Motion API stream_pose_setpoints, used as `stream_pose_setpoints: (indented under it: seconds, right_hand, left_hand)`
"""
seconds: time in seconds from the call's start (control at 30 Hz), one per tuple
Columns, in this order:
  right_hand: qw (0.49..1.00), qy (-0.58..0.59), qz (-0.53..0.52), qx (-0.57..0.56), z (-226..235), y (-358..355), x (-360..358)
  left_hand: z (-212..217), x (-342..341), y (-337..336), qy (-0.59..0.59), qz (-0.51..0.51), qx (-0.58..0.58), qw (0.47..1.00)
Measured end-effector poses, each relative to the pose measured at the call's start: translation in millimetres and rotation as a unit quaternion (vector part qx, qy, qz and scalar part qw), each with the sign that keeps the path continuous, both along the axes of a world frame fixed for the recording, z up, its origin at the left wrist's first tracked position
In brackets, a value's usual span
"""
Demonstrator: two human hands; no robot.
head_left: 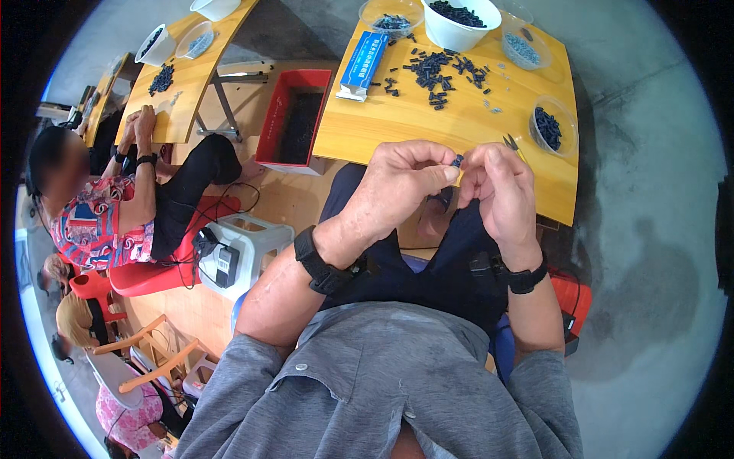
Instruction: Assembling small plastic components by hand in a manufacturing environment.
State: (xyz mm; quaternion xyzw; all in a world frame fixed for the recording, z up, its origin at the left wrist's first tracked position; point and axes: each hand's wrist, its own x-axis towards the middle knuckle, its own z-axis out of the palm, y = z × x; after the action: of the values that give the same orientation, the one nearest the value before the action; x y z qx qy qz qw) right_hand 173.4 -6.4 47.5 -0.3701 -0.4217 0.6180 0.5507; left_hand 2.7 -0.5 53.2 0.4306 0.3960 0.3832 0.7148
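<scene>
In front of my lap, just off the table's near edge, my left hand (409, 183) pinches a small dark cylindrical part (457, 161) between thumb and fingertips. My right hand (501, 187) is close against it with bent fingers pressed together; what its fingertips hold is hidden. Beyond my hands, many small black cylindrical parts (432, 70) lie scattered on the yellow wooden table (355, 126). A pointed tool with yellow handles (514, 145), partly hidden, lies beside my right hand. To its right stands a clear bowl (572, 130) of black parts.
At the table's far side are a white bowl (451, 38) of black parts and a clear bowl (541, 61) of pale grey pieces. A blue-and-white box (363, 65) lies left. A red bin (271, 115) stands on the floor; another person (107, 214) sits at a neighbouring table.
</scene>
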Motion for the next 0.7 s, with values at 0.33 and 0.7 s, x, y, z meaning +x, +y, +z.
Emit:
stream_pose_setpoints:
  seconds: [0.33, 0.7]
  right_hand:
    - [0.941, 0.078, 0.224, -0.242, -8, 5, 0]
    - [0.909, 0.110, 0.288, -0.280, -6, 2, -2]
  left_hand:
    - [-3, 2, 1, -0.041, 0.010, 0.040, 0.998]
    - [-9, 1, 4, -0.057, -0.019, 0.009, 0.998]
